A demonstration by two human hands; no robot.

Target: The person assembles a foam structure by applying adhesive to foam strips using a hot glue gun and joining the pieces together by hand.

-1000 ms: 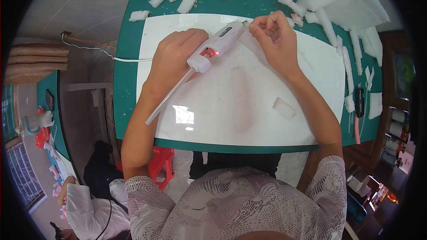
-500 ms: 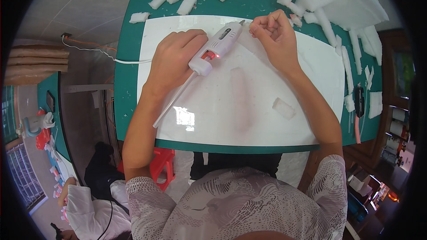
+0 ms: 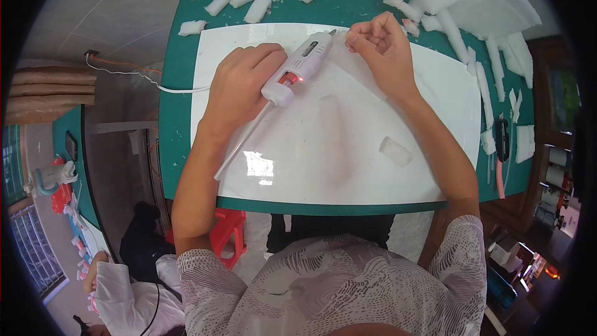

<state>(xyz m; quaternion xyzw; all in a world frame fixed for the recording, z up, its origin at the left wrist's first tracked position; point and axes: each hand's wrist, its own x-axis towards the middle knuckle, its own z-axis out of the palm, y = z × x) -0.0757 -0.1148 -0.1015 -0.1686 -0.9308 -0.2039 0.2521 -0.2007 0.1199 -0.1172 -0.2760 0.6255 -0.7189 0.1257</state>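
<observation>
Two hands over white sheet [image 3: 373, 168] | left hand [image 3: 239, 87] gripping glue gun [image 3: 297, 68] | right hand [image 3: 382, 46] curled, pinching at nozzle.

one white glue gun [image 3: 297, 70], one white board [image 3: 348, 149], two hands, one red stool [image 3: 227, 233]

This looks like a small craft workshop. A green table [image 3: 180, 74] fills the middle of the frame, topped with a white board [image 3: 373, 168], and cut foam pieces [image 3: 435, 0] litter its upper edge. A second green table [image 3: 65, 149] with supplies stands at the left, a red plastic stool [image 3: 227, 230] sits below, and another person in white [image 3: 124, 292] works at the lower left.
</observation>
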